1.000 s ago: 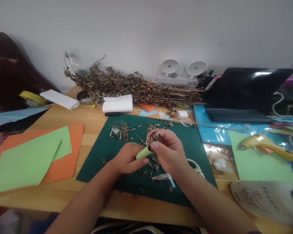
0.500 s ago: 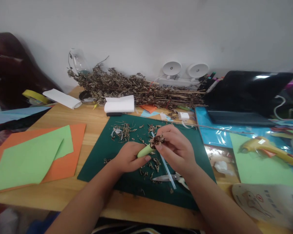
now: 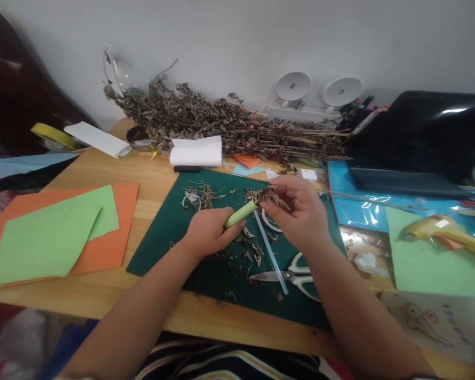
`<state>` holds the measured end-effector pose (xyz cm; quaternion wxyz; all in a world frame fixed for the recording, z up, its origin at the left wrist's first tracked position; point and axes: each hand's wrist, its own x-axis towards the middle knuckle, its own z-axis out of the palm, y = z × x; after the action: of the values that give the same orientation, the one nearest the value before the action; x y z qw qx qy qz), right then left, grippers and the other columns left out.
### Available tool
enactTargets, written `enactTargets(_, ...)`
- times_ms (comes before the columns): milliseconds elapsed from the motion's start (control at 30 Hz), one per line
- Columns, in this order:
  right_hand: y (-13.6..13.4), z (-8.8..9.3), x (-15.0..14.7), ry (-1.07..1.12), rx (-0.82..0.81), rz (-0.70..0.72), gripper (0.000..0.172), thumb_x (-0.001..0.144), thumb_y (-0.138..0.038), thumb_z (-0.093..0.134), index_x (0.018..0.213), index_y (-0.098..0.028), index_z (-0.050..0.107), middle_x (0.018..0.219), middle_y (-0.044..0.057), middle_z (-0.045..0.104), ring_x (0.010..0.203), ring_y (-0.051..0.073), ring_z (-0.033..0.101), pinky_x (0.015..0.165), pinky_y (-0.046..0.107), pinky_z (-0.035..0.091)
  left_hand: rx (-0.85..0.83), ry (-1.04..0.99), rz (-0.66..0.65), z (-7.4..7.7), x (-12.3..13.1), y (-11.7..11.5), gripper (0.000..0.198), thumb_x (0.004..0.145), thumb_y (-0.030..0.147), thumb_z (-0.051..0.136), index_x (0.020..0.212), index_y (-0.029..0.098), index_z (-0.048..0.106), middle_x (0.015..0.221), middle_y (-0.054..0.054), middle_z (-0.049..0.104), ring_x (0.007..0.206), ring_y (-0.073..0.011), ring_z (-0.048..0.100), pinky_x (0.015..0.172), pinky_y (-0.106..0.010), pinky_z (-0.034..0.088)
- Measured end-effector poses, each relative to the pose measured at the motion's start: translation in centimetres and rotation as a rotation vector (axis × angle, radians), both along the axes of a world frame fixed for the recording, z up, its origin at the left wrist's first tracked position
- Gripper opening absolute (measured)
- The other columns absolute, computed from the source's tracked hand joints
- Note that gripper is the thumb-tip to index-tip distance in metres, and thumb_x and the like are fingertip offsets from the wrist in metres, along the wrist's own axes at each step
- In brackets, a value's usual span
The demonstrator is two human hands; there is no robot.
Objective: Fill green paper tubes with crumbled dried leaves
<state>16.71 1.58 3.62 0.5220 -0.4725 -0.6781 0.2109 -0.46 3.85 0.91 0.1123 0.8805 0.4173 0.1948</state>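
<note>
My left hand [image 3: 210, 231] is closed around a light green paper tube [image 3: 240, 214], which slants up to the right. At the tube's upper end, my right hand [image 3: 301, 214] pinches a clump of dried brown leaves [image 3: 272, 197]; the leaves touch the opening. Below lies a dark green cutting mat [image 3: 158, 245], scattered with leaf bits [image 3: 257, 254] and a small heap of thin stems [image 3: 209, 195]. A clear bluish stick [image 3: 272, 254] rests across the blade of white-handled scissors [image 3: 288, 275]. Part of a white ring [image 3: 269, 220] shows behind my right fingers.
Along the wall lies a long bundle of dried plants [image 3: 206, 116], with a white roll [image 3: 196, 152] before it. Green paper [image 3: 43, 237] over orange paper [image 3: 129, 216] is at left. To the right are a yellow glue gun [image 3: 443, 232] and a dark laptop [image 3: 415, 142].
My view has shifted, so the scissors' handles show more fully. The right hand has moved slightly up and right with the leaves, and more of the green tube is visible.
</note>
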Motion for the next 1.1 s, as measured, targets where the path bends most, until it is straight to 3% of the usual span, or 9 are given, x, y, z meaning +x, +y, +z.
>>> enactTargets(233, 0.1, 0.6, 0.5, -0.307, 0.207, -0.030, 0.005, 0.074, -0.019, 0.053, 0.075, -0.024, 0.055, 0.072, -0.002, 0.061, 0.064, 0.011, 0.056, 0.054, 0.023, 0.043, 0.047, 0.009, -0.024, 0.0, -0.2, 0.1, 0.038, 0.079, 0.045, 0.033, 0.056, 0.018, 0.045, 0.047, 0.000, 0.046, 0.044, -0.0131, 0.044, 0.042, -0.024, 0.021)
enactTargets(500, 0.1, 1.4, 0.9, -0.462, 0.311, 0.030, 0.007, 0.076, -0.020, 0.053, 0.076, -0.024, 0.059, 0.075, -0.001, 0.064, 0.074, 0.013, 0.059, 0.065, 0.026, 0.047, 0.049, -0.023, -0.029, -0.1, -0.3, 0.2, 0.037, 0.078, 0.043, 0.034, 0.054, 0.018, 0.044, 0.046, 0.001, 0.046, 0.043, -0.0119, 0.042, 0.042, -0.023, 0.022)
enactTargets(800, 0.0, 2.0, 1.6, -0.568, 0.317, 0.086, 0.018, 0.079, -0.018, 0.046, 0.088, -0.025, 0.059, 0.085, 0.001, 0.064, 0.081, 0.015, 0.058, 0.069, 0.028, 0.046, 0.018, -0.045, -0.038, -0.2, -0.4, 0.4, 0.035, 0.078, 0.042, 0.035, 0.054, 0.017, 0.043, 0.047, 0.001, 0.045, 0.045, -0.0114, 0.043, 0.043, -0.022, 0.024)
enactTargets(1000, -0.2, 2.0, 1.6, -0.555, 0.229, 0.031, 0.009, 0.076, -0.021, 0.052, 0.083, -0.024, 0.057, 0.080, -0.001, 0.065, 0.066, 0.012, 0.059, 0.057, 0.024, 0.045, 0.014, -0.047, -0.053, -0.2, -0.3, 0.5, 0.035, 0.078, 0.042, 0.035, 0.053, 0.018, 0.041, 0.048, 0.001, 0.045, 0.045, -0.0117, 0.042, 0.043, -0.023, 0.023)
enactTargets(1100, -0.3, 1.7, 1.7, -0.466, 0.180, 0.020, 0.014, 0.075, -0.020, 0.054, 0.088, -0.025, 0.055, 0.079, -0.002, 0.065, 0.063, 0.012, 0.058, 0.053, 0.023, 0.044, 0.005, -0.039, -0.051, -0.3, -0.4, 0.5, 0.035, 0.078, 0.042, 0.035, 0.054, 0.018, 0.041, 0.048, 0.001, 0.045, 0.045, -0.0118, 0.042, 0.043, -0.023, 0.023)
